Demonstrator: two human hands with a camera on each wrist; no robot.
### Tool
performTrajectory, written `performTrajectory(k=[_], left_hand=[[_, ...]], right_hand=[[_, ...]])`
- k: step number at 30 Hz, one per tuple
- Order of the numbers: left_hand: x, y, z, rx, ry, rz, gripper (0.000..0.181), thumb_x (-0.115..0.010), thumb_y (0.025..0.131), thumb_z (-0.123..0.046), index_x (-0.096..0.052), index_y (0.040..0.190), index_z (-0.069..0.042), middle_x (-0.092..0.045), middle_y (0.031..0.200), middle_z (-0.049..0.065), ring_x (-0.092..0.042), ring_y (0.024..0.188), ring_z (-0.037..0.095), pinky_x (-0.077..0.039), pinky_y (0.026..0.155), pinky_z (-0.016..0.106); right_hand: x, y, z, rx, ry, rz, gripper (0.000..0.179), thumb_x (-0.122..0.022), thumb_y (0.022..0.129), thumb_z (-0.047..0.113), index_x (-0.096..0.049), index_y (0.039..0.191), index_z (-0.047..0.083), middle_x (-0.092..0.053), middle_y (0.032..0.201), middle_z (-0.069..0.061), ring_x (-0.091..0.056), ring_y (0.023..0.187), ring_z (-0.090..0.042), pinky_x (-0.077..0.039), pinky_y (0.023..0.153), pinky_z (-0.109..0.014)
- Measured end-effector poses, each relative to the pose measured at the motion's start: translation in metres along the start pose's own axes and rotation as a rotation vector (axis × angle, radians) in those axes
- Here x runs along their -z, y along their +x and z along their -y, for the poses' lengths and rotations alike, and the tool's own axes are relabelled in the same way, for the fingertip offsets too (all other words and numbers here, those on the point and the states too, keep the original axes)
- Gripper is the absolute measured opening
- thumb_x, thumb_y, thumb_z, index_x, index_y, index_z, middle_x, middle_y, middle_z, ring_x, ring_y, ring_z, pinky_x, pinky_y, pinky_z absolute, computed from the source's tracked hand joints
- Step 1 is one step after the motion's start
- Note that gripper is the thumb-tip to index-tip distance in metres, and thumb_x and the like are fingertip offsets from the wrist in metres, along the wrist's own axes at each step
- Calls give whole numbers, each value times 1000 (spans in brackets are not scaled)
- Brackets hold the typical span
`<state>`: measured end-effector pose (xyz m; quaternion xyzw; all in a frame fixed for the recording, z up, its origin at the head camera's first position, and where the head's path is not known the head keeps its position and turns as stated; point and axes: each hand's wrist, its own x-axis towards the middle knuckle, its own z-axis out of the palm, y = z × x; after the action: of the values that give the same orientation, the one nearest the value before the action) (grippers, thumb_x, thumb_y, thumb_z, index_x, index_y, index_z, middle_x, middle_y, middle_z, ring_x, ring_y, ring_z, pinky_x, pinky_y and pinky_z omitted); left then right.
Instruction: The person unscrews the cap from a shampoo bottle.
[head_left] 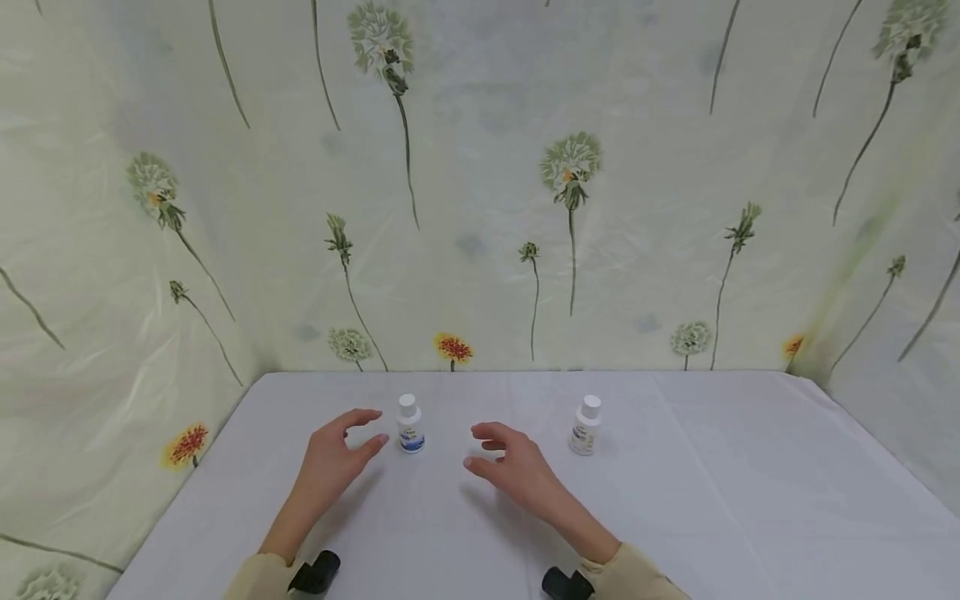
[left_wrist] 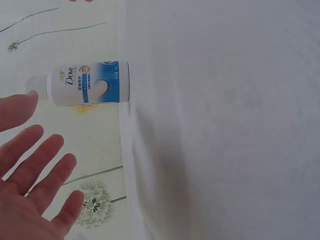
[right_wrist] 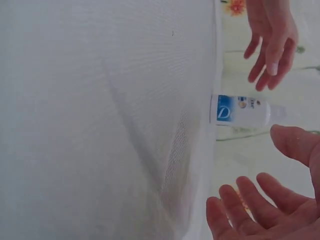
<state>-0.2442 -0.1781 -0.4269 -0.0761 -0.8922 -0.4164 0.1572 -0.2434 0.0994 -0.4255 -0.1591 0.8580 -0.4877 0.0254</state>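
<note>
A small white Dove bottle (head_left: pixel 410 427) with a blue lower label and white cap stands upright on the table. My left hand (head_left: pixel 339 457) is just left of it, thumb and fingers spread apart with nothing between them. To the bottle's right, farther off, hovers my right hand (head_left: pixel 517 471), its fingers loosely bent and holding nothing. The left wrist view shows the bottle (left_wrist: pixel 90 83) beyond the left thumb. In the right wrist view the same bottle (right_wrist: pixel 242 110) stands between the two hands. A second white bottle (head_left: pixel 586 427) with a paler label is upright beyond my right hand.
A white cloth covers the table (head_left: pixel 750 492). Behind and beside it hangs a pale curtain (head_left: pixel 480 183) printed with dandelions. A black wrist camera (head_left: pixel 317 573) sits at the left sleeve, another wrist camera (head_left: pixel 567 583) at the right.
</note>
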Motion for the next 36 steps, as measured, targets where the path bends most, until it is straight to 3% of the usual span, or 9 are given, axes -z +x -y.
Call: performTrajectory(k=[5,12,23,36], left_hand=[[-3,5,0,-13,-11,8,35,-76,88,-18,-67,120,-7,-67,120,7,-60,113,29,-46,94,52],[-5,13,-2,27,-29,36,34,-74,89,-18,-67,120,-9,-68,117,6,-59,112,27,-46,93,49],[-4,22,0,-55,-34,17,33,-75,87,-14,-67,119,-7,-70,114,9,-60,110,27,-47,92,49],[-6,27,-4,-37,-75,54,37,-76,87,-15,-66,122,-7,-69,114,6,-62,107,25,-51,88,44]], right_hand=[[-7,8,1,-7,38,13,47,-70,92,27,-57,132,5,-60,129,-12,-56,119,-31,-50,92,-47],[-17,21,3,13,103,23,44,-68,94,25,-58,130,3,-59,129,-16,-58,115,-32,-52,90,-45],[-32,32,8,9,41,22,42,-68,94,25,-59,129,5,-60,128,-14,-55,118,-33,-51,91,-48],[-42,41,12,49,92,-6,41,-69,93,20,-59,128,0,-61,126,-15,-57,116,-34,-51,91,-46]])
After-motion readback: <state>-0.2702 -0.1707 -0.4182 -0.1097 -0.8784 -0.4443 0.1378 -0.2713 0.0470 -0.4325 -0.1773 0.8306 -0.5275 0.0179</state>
